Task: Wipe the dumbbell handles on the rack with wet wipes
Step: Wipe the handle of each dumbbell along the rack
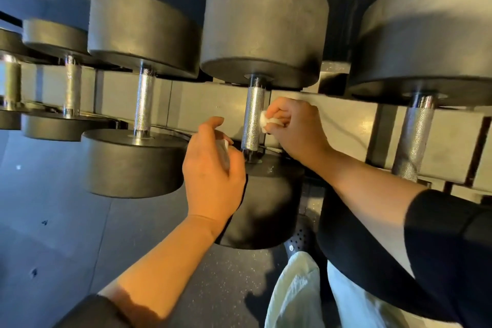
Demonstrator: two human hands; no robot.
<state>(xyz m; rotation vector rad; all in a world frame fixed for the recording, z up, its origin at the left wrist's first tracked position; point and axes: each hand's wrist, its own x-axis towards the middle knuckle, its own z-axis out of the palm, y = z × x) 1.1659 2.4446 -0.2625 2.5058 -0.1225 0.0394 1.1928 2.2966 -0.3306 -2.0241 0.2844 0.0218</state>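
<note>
The knurled silver steel handle (253, 120) of the big dark round-headed dumbbell (263, 26) lay on the rack (343, 120) directly ahead of both hands, its long axis running away from the person. The right hand (295, 128) was nearer: its curled fingers pinched a small folded white wet wipe (266, 121) against the handle's right side, about midway along. The left hand (213, 168) hovered just left of the handle's near end, fingers curled around something pale and partly hidden. Any stroke would likely run along that axis. At least 4 other dumbbells flanked it.
</note>
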